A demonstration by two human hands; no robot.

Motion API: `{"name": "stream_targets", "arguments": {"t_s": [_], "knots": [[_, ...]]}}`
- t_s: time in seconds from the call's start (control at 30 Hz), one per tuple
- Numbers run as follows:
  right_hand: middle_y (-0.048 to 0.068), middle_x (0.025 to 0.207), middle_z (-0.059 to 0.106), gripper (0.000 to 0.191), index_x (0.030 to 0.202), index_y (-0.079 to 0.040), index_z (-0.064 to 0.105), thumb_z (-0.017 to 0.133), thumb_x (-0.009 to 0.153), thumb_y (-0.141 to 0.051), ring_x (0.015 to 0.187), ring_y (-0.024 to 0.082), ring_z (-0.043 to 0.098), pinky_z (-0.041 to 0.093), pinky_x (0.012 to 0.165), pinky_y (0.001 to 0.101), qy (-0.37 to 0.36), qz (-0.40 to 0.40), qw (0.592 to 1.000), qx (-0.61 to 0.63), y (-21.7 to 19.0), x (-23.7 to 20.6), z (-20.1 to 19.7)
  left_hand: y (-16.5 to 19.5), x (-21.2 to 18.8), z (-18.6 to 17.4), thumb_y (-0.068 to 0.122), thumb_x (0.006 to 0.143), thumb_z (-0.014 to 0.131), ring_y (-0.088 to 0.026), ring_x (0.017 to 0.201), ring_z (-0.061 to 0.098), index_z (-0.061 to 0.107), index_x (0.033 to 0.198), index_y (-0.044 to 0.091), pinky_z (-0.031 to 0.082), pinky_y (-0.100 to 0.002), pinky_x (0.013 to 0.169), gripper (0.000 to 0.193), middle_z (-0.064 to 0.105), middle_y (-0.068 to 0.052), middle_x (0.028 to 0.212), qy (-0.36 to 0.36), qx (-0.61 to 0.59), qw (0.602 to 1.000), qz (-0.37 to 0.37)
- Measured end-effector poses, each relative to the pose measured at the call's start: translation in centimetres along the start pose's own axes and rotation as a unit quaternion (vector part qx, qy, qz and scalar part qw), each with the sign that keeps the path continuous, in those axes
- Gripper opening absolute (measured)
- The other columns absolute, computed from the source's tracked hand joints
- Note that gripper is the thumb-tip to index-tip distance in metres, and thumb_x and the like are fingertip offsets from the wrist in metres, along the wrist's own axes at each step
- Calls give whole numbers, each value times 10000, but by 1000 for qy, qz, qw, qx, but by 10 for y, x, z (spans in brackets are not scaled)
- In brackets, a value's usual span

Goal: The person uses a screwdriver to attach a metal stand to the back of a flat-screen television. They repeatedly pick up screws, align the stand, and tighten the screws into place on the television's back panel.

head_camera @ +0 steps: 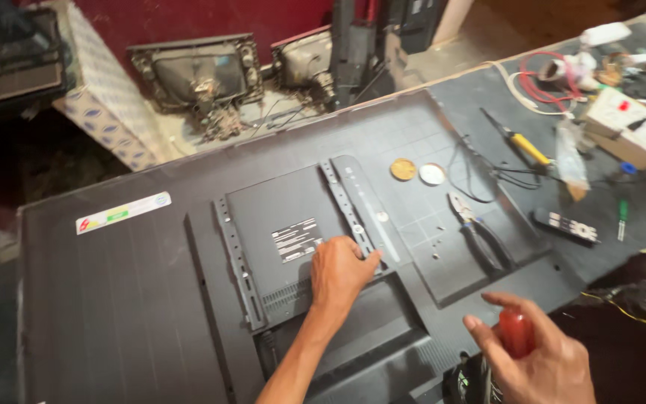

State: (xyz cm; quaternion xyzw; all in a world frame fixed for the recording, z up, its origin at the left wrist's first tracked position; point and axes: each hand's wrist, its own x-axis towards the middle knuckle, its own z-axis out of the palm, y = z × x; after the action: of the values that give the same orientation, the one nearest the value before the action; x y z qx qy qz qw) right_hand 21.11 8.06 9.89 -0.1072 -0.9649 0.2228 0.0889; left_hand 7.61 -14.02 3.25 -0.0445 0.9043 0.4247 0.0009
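The left hand [342, 273] lies flat, fingers spread, on the mounting bracket [349, 206] at the middle of the television's back panel [128, 292], which lies face down across the desk [637, 202]. The right hand [536, 359] grips a red-handled screwdriver [516, 331] near the panel's lower edge. Pliers [476, 232] rest just right of the bracket.

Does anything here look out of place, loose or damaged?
Yes. Small loose screws lie scattered on the back of the face-down black flat-panel television, beside the grey pliers. A black cable trails across its corner. The left hand rests on the metal mounting bracket; the right hand holds a red-handled tool.
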Motion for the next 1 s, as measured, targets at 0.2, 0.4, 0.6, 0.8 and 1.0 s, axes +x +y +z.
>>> {"name": "stream_targets", "arguments": {"t_s": [0.2,0.4,0.6,0.8,1.0], "knots": [[71,708,775,388,1089,-96,780,898,740,-216,695,148,772,607,679,287,106,149,977,106,35,-52,-7,-19,1,21,212,740,742,-192,476,693,763,662,4,559,-325,533,223,746,-114,576,-47,-135,989,-50],[49,728,722,399,1062,-108,786,886,683,-181,670,132,724,575,667,259,128,138,974,130,81,-45,-30,-8,-1,19,242,814,776,-175,443,649,736,864,26,503,-313,429,225,720,-102,600,53,-185,977,-88],[114,923,698,880,1587,-199,450,826,801,-74,853,192,710,571,821,287,41,181,974,133,141,5,-63,13,-2,39,194,811,791,-230,697,675,774,962,101,501,-363,638,178,727,-54,799,216,11,974,70],[137,1084,633,1013,1599,-201,115,626,786,123,902,215,707,586,836,299,20,4,969,246,188,68,-113,26,-9,64,172,874,753,-196,639,621,807,999,114,493,-341,633,148,702,-30,891,253,32,963,83],[178,1178,673,894,1564,-153,164,610,844,135,1015,240,750,607,849,338,75,-79,943,313,187,122,-150,38,-7,74,173,860,791,-135,579,528,806,1008,91,431,-302,585,170,646,-22,772,258,-3,966,14]]}}
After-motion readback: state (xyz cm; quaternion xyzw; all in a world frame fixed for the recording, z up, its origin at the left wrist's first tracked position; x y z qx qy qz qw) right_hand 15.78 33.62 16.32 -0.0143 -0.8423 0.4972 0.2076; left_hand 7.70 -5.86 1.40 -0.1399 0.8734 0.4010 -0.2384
